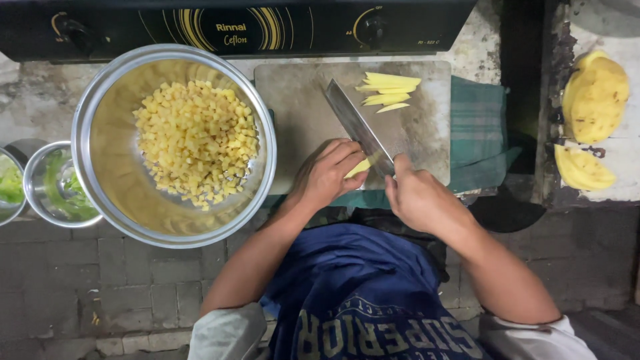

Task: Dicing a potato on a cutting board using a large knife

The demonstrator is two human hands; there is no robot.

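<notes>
Centre of frame: right hand [417, 197] closed round the handle of a knife [357, 127], blade angled w/ tip toward top of cutting board [300, 107]. Left hand [330, 175] fingers curled, pinning a potato piece [360, 167] against the blade. Cut sticks [388, 90] upper board; steel bowl [100, 147] of potato cubes [197, 140] at left.

Head camera looks straight down, close above cutting board [300, 107].

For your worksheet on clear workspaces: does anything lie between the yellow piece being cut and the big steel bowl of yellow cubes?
Nothing visible: only bare board separates the yellow piece, under the left hand, from the steel bowl.
</notes>
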